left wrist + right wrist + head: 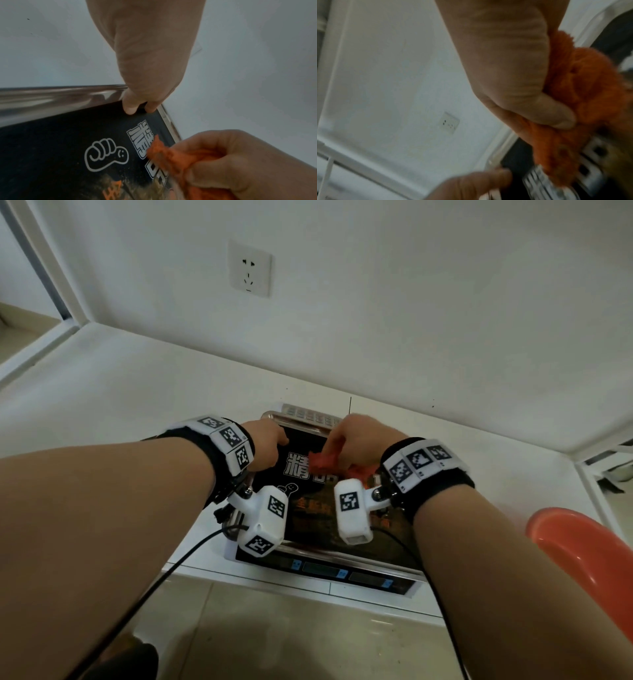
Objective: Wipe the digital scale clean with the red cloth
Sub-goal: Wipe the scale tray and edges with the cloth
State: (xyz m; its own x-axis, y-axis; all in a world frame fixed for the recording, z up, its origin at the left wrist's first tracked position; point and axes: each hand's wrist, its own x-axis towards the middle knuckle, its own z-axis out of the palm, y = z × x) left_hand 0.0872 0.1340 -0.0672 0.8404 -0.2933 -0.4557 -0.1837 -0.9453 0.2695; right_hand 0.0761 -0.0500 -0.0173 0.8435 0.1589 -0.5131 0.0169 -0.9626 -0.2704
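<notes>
The digital scale [363, 577] sits on a white counter, its black printed platter [51, 148] framed by a steel rim [51, 94]. My left hand [265, 443] is at the platter's far left corner, thumb and fingertip [130, 110] curled onto the edge there. My right hand [359, 436] grips the bunched red cloth [323, 462] and holds it down on the far right part of the platter, over the white characters. The wrist views show the cloth [169, 155] [583, 75] squeezed between thumb and fingers. Orange-brown smears mark the platter's near half.
A red-orange plastic basin [582, 549] stands close at the right, by my right forearm. The scale's keypad [308, 414] lies on its far side towards the white wall with a socket [250, 268]. The counter edge [308, 587] runs just below the display.
</notes>
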